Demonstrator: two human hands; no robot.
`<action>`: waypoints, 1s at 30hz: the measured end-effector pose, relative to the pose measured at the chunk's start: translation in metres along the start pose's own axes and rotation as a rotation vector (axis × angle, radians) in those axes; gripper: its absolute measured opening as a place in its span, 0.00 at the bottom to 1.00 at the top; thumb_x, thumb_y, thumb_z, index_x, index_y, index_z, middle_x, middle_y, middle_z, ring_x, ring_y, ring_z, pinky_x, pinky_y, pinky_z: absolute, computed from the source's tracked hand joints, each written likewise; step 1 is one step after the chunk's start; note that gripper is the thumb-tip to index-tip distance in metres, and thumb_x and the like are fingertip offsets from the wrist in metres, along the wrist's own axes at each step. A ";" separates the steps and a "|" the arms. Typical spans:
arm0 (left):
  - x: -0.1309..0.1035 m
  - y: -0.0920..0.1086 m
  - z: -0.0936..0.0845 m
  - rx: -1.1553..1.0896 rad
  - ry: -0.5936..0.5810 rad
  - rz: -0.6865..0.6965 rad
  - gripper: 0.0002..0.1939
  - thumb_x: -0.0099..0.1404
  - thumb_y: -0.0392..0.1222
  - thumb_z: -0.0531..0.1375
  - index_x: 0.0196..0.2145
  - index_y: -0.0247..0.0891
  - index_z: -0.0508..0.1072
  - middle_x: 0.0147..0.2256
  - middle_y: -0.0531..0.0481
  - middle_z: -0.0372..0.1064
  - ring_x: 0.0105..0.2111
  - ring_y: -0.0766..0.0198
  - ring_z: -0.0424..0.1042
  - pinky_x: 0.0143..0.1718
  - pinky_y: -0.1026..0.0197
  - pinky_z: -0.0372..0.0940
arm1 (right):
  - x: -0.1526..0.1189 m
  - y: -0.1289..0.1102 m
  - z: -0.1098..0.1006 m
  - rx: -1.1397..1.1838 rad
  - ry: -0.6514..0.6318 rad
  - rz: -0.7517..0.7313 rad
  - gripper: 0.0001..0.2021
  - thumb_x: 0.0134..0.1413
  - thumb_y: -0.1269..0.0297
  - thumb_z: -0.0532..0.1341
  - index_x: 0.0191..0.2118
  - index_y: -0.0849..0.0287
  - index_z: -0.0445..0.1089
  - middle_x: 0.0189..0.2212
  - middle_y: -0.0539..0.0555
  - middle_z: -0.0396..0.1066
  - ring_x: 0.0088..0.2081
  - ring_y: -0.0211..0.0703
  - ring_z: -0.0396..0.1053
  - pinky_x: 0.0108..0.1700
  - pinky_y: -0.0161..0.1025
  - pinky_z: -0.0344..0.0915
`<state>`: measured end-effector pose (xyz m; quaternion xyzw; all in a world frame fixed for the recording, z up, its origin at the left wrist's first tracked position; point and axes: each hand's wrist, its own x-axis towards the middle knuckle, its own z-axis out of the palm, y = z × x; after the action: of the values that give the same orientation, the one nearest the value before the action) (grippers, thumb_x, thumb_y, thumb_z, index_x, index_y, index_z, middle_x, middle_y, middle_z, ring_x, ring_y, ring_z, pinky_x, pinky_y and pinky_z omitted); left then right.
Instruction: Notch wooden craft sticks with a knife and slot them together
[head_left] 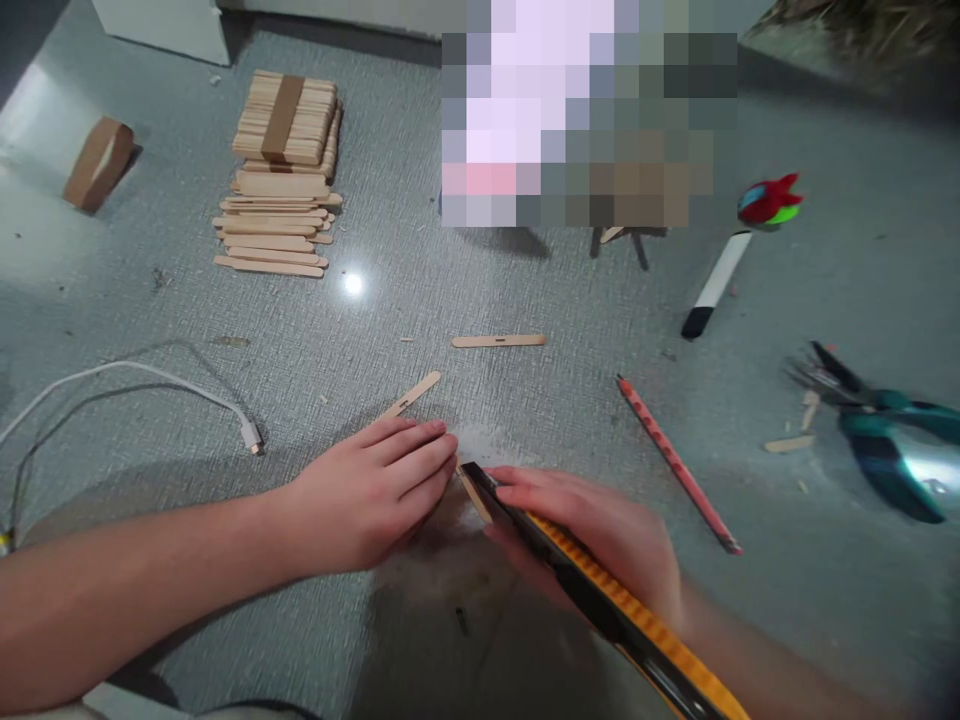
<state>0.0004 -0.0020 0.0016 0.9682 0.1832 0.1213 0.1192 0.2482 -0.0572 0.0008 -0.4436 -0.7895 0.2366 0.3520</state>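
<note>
My left hand (386, 480) is closed with its fingers together, pressing on a wooden craft stick (474, 494) whose end shows beyond the fingertips. The held part is hidden under the fingers. In my right hand (600, 525) is a long yellow-and-black utility knife (600, 588), slanting from the lower right, its dark tip against or just beside that stick; contact is unclear. Beyond my left knuckles lies a slotted craft stick (411, 394), partly covered by the hand. Another slotted stick (499, 341) rests farther off. Pale dust (480, 440) is scattered near my fingertips.
Bundled sticks (285, 118) and loose sticks (274, 235) lie at the upper left, near a brown paper band (100, 165). A white cable (135, 365) is left. On the right are a red pencil (679, 463), a red-topped white pen (718, 280) and green-handled pliers (877, 440).
</note>
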 end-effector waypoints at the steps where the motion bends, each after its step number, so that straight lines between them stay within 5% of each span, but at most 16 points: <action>1: 0.000 0.000 0.000 0.003 -0.001 0.002 0.20 0.70 0.37 0.57 0.56 0.25 0.70 0.59 0.40 0.69 0.60 0.49 0.66 0.63 0.49 0.62 | 0.000 0.000 0.000 -0.002 0.003 0.006 0.13 0.56 0.72 0.64 0.46 0.53 0.70 0.38 0.54 0.81 0.35 0.45 0.81 0.37 0.38 0.80; 6: 0.000 0.000 -0.001 0.018 -0.019 0.017 0.20 0.70 0.37 0.55 0.56 0.26 0.70 0.58 0.40 0.69 0.59 0.49 0.66 0.62 0.48 0.62 | -0.002 -0.004 0.000 -0.028 0.049 0.040 0.10 0.55 0.73 0.62 0.42 0.53 0.70 0.36 0.53 0.81 0.35 0.44 0.81 0.37 0.37 0.79; 12: 0.004 0.001 -0.008 0.073 0.089 -0.001 0.10 0.72 0.32 0.53 0.44 0.29 0.74 0.40 0.43 0.75 0.39 0.59 0.74 0.43 0.54 0.70 | -0.001 -0.005 -0.004 -0.092 0.084 0.095 0.08 0.56 0.70 0.61 0.42 0.53 0.69 0.37 0.56 0.82 0.36 0.47 0.81 0.37 0.40 0.80; 18: 0.010 0.017 -0.004 0.238 0.110 -0.058 0.12 0.69 0.28 0.51 0.42 0.24 0.74 0.35 0.41 0.75 0.32 0.58 0.74 0.31 0.58 0.71 | -0.002 -0.008 -0.006 -0.115 0.134 0.087 0.11 0.55 0.71 0.61 0.45 0.53 0.69 0.40 0.56 0.81 0.37 0.47 0.81 0.40 0.42 0.80; 30: 0.011 0.010 -0.010 0.257 0.093 -0.137 0.12 0.73 0.30 0.51 0.44 0.22 0.73 0.32 0.43 0.74 0.32 0.59 0.73 0.33 0.58 0.73 | 0.006 -0.009 0.000 -0.069 0.139 0.094 0.12 0.55 0.71 0.62 0.46 0.53 0.69 0.39 0.55 0.81 0.36 0.48 0.81 0.40 0.41 0.80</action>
<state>0.0111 -0.0048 0.0163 0.9540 0.2684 0.1332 -0.0064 0.2411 -0.0569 0.0093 -0.5073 -0.7492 0.1943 0.3790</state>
